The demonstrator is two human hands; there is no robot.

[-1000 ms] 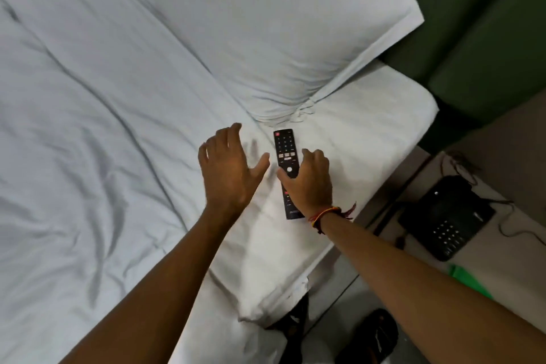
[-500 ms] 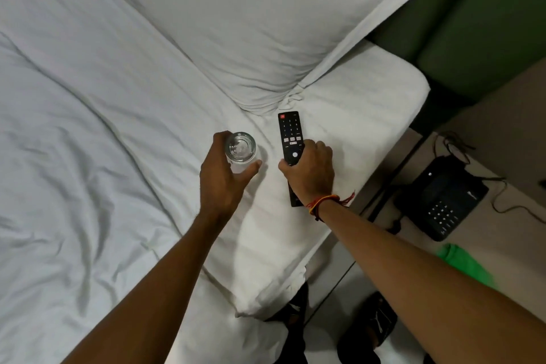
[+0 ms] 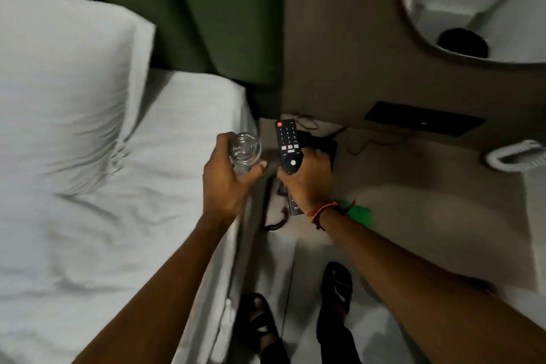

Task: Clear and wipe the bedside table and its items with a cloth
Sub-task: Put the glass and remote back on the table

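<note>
My left hand (image 3: 229,183) grips a clear drinking glass (image 3: 245,149), held upright above the gap between bed and bedside table. My right hand (image 3: 307,177) holds a black remote control (image 3: 288,143) with its buttons facing up, over the beige bedside table (image 3: 413,216). A black telephone (image 3: 320,143) sits on the table, mostly hidden behind the remote and my right hand. A green cloth (image 3: 359,211) lies on the table just right of my right wrist, partly covered by it.
The white bed (image 3: 118,201) with a pillow (image 3: 59,83) fills the left. A green headboard (image 3: 206,23) stands behind. A black wall panel (image 3: 424,118) and a white corded item (image 3: 514,155) sit at the right. My feet in dark sandals (image 3: 336,289) stand below.
Both hands lifted the glass and remote off the bed and carried them right, over the bedside table. The view swung right with them.
</note>
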